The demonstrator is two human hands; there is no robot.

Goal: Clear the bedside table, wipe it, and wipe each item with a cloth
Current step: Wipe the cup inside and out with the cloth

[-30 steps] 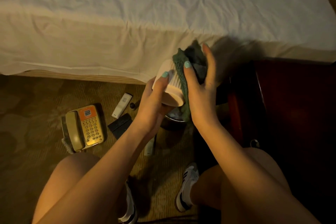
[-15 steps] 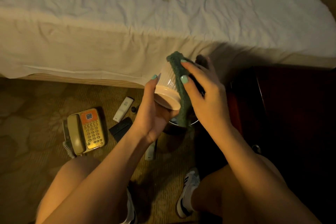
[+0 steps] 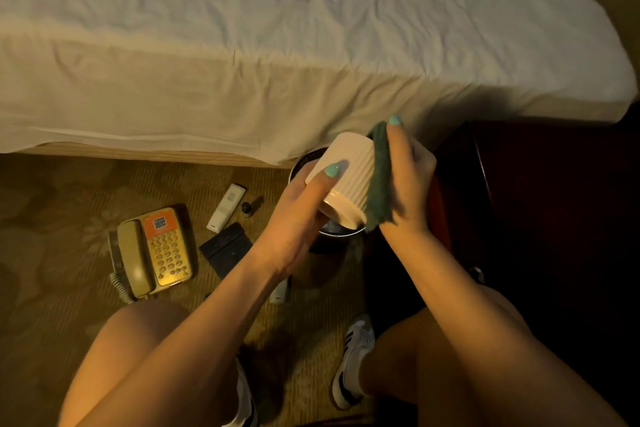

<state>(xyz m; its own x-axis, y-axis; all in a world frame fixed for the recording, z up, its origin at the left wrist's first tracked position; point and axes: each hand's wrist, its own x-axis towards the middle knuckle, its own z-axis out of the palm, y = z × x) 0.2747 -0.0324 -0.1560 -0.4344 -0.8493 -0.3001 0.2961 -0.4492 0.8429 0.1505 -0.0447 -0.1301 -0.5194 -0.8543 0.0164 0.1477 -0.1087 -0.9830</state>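
Green cloth (image 3: 379, 184) lies against the ribbed white cup (image 3: 349, 177); I record my right grip (image 3: 408, 180) clasping the cloth, left grip (image 3: 298, 215) grasping the cup.

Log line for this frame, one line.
step: wipe cup | left hand: holds cup | right hand: holds cloth against cup | floor: phone, remote

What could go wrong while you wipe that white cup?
The cup is up in the air, gripped by the left hand while the right hand rubs it with the cloth. It might slip and drop into the dark bin below it, or chip. Also, the phone and remote lie on the carpet, where someone could step on them.
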